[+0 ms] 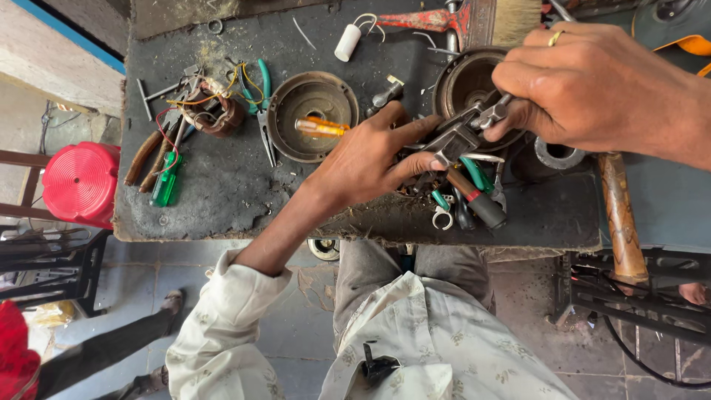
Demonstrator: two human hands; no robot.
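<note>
Between both hands, over the right side of the dark workbench [222, 185], a grey metal puller tool [458, 137] is gripped: left hand [370, 159] pinching its lower arm, right hand [592, 89] closed around its screw end. Beside it lies a round motor cover [311, 115] with an orange-handled screwdriver [320, 127]; pliers [263, 104] and a copper winding [215, 115] sit farther left.

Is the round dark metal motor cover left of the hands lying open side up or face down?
Open side up: the round dark metal motor cover shows its hollow, with an orange-handled screwdriver inside.
</note>
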